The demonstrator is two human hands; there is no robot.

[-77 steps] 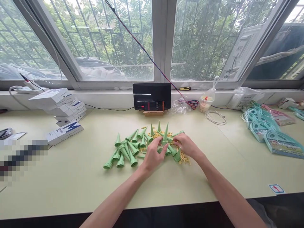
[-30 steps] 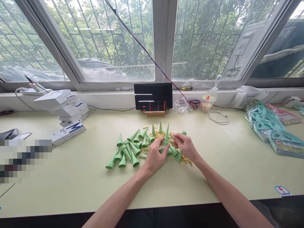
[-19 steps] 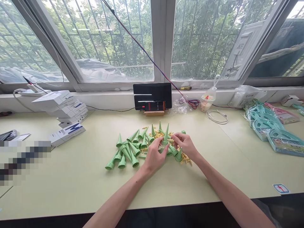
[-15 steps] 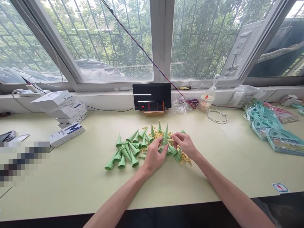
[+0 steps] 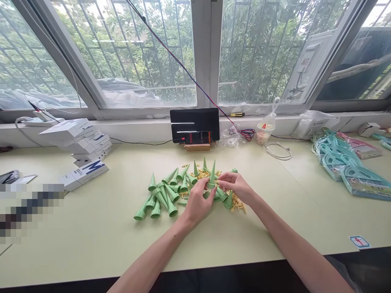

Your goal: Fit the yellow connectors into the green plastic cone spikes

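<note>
Between the thumb and fingers of my left hand (image 5: pixel 198 199), a green plastic watering spike (image 5: pixel 211 175) is held upright, point up. My right hand (image 5: pixel 236 186) is closed in a pinch at the spike's right side, near its collar. A small yellow plastic valve (image 5: pixel 217 183) shows at those fingertips, mostly hidden by them. Left of my hands lies a heap of green spikes (image 5: pixel 160 195), some on their sides and some standing. Small yellow valves (image 5: pixel 238 203) are scattered beside and behind my right hand, among more green spikes (image 5: pixel 228 200).
A tablet (image 5: pixel 194 122) on a stand has a phone (image 5: pixel 198 137) before it. White boxes (image 5: pixel 88 142) are stacked at the left. A bagged cup (image 5: pixel 264 132) and a coiled white cable (image 5: pixel 277 150) sit back right, with teal plastic items (image 5: pixel 342 156) farther right.
My right hand has moved slightly left, bringing the yellow valve against the spike's side. My left hand still holds the spike upright. The camera view has shifted a little.
</note>
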